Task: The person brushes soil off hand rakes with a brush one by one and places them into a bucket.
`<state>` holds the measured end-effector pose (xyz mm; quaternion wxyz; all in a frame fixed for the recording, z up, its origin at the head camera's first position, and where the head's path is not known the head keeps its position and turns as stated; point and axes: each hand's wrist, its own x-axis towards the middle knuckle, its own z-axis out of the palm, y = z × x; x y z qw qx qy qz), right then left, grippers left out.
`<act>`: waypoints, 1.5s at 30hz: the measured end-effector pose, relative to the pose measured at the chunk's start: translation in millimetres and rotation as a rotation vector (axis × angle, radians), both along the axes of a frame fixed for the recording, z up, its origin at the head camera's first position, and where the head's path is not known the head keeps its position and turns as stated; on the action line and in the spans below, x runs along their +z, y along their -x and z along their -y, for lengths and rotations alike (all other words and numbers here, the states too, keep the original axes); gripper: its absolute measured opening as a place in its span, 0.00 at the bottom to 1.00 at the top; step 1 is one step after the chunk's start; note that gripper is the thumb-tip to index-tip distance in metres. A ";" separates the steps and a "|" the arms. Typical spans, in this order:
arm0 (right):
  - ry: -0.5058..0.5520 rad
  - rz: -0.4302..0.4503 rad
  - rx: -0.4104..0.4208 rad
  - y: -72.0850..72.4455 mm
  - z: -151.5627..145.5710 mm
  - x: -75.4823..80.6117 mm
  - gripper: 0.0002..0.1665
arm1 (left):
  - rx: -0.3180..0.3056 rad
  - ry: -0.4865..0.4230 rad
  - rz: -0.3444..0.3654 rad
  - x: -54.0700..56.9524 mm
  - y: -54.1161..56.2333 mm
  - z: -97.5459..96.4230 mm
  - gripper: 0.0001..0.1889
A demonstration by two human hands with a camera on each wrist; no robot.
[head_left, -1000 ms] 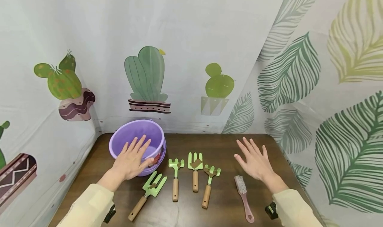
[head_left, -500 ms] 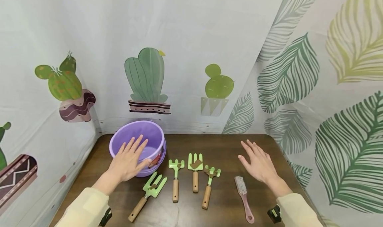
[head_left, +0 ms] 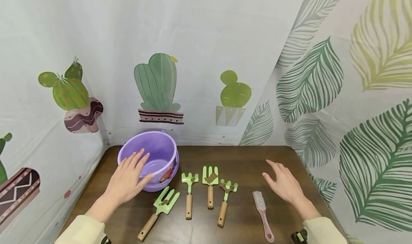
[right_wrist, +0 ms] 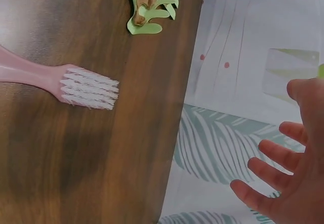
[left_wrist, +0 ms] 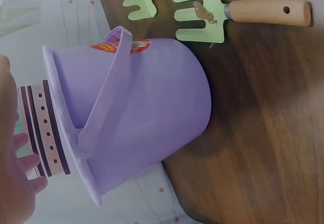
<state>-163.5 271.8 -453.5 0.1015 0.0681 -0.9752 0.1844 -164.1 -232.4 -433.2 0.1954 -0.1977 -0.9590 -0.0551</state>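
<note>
Bucket [left_wrist: 157, 100] in purple, pink white-bristled brush [right_wrist: 58, 82]

The bucket [head_left: 157, 147] is smooth purple plastic, standing upright at the back left of the counter [head_left: 248, 165], its round mouth facing up. A red and orange label [left_wrist: 140, 46] sits on its outer side, where the matching purple carry handle [left_wrist: 105, 89] hangs down.

The brush [head_left: 262, 211] is pink with whitish bristles, lying bristles-up on the right, its holed grip end nearest the person.
</note>
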 end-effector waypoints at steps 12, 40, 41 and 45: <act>0.022 0.009 -0.044 -12.6 -14.1 -11.9 0.28 | -0.011 -0.019 -0.022 -2.7 -15.1 9.3 0.35; 0.096 0.175 -0.127 -43.6 -20.7 -59.4 0.25 | -0.095 -0.096 -0.105 -38.1 -55.1 4.3 0.32; 0.099 0.185 -0.128 -44.5 -20.5 -61.5 0.25 | -0.095 -0.099 -0.108 -39.3 -56.1 4.0 0.32; 0.106 0.206 -0.143 -48.2 -19.4 -68.5 0.23 | -0.100 -0.101 -0.119 -44.6 -59.8 2.8 0.32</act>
